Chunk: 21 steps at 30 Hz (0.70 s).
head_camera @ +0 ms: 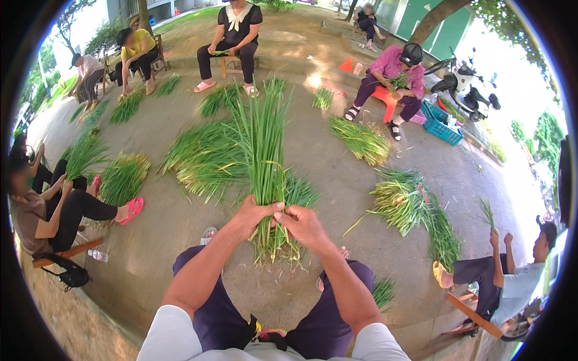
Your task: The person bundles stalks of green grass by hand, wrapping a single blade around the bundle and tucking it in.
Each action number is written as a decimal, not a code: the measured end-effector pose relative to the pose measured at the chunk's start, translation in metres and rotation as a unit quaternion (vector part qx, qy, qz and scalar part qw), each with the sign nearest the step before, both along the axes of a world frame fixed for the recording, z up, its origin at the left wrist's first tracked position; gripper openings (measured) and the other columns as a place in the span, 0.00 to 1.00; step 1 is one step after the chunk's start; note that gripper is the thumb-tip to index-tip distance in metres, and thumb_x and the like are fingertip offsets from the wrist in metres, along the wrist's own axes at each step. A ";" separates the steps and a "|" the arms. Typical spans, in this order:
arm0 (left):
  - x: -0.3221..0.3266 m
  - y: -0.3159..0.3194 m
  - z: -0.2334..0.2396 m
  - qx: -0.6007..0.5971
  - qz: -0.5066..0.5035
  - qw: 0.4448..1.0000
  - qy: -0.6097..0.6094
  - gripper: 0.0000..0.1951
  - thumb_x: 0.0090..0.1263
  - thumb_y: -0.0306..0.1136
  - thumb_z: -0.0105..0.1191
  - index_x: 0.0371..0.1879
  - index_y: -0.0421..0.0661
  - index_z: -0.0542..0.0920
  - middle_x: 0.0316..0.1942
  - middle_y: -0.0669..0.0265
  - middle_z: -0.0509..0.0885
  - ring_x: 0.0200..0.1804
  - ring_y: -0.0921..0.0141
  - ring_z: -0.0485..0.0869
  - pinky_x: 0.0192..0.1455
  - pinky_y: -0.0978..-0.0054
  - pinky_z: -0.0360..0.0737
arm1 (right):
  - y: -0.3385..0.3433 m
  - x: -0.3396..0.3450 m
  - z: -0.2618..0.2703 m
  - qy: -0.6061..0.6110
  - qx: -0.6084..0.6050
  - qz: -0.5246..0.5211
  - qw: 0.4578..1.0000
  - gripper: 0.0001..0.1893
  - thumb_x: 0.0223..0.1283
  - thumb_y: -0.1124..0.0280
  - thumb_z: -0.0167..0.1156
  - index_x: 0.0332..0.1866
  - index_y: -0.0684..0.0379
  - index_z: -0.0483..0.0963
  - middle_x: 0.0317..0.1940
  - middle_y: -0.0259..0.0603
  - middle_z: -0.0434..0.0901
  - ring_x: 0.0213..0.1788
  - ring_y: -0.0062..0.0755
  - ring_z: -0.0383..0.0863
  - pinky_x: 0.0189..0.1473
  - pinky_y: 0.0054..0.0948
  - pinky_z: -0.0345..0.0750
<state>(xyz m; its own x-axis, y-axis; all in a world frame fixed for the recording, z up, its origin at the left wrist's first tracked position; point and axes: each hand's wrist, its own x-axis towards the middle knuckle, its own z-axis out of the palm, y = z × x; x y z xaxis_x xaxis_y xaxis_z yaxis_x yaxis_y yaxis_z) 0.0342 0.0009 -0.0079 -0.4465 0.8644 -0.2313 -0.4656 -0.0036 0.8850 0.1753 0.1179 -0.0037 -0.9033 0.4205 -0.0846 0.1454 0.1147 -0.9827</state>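
Upright before me stands a thick bunch of grass-like greens (267, 149), which look like garlic chives, with long green blades and pale stem ends. My left hand (254, 217) is closed around its lower part, the thumb lying across the front. On the bunch's right side, my right hand (301, 225) pinches at the stems with thumb and forefinger, close to my left thumb. Exactly which stems it pinches is hidden by the fingers. A yellowed blade (273, 163) bends across the bunch above my hands. Loose stem scraps (282, 266) show on the ground beyond the stem ends.
A large pile of greens (207, 155) lies behind the bunch. More heaps lie at right (404, 203) and left (124, 178). Several people sit around, some holding greens. A blue plastic crate (440, 124) and a parked scooter (465, 85) stand at the back right.
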 end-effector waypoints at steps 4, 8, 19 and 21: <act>0.000 -0.005 -0.004 0.007 0.010 1.000 -0.023 0.15 0.65 0.33 0.72 0.45 0.42 0.82 0.34 0.66 0.84 0.31 0.72 0.82 0.30 0.74 0.79 | -0.001 0.000 0.005 -0.016 0.020 0.033 0.999 0.16 0.72 0.59 0.62 0.34 0.63 0.81 0.18 0.28 0.74 0.19 0.16 0.71 0.23 0.25 0.68; -0.002 -0.008 -0.010 -0.002 0.006 1.000 -0.027 0.15 0.65 0.33 0.72 0.46 0.42 0.82 0.34 0.66 0.84 0.31 0.73 0.82 0.31 0.75 0.79 | -0.002 -0.003 -0.003 -0.035 0.026 0.039 0.998 0.16 0.72 0.58 0.62 0.35 0.63 0.82 0.19 0.29 0.74 0.19 0.16 0.73 0.23 0.25 0.68; -0.013 -0.006 0.006 0.019 -0.001 1.000 0.003 0.15 0.69 0.33 0.67 0.51 0.41 0.82 0.38 0.66 0.86 0.31 0.75 0.81 0.33 0.76 0.80 | -0.002 -0.013 -0.013 -0.027 -0.030 -0.019 0.999 0.22 0.76 0.53 0.58 0.32 0.63 0.78 0.18 0.32 0.76 0.19 0.18 0.73 0.22 0.25 0.68; -0.015 -0.006 0.009 0.059 0.007 0.998 -0.038 0.15 0.69 0.33 0.66 0.51 0.42 0.82 0.39 0.66 0.86 0.29 0.76 0.81 0.32 0.78 0.80 | -0.006 -0.008 -0.005 -0.015 -0.048 -0.033 0.998 0.23 0.77 0.52 0.56 0.31 0.63 0.77 0.17 0.32 0.76 0.18 0.18 0.72 0.22 0.24 0.67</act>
<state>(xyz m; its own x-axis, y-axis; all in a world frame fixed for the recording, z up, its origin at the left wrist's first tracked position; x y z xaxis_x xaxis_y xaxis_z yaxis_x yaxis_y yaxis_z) 0.0189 -0.0056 0.0006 -0.4435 0.8815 -0.1622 -0.5306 -0.1124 0.8401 0.1677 0.1119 -0.0092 -0.8700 0.4683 -0.1544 0.1800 0.0102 -0.9836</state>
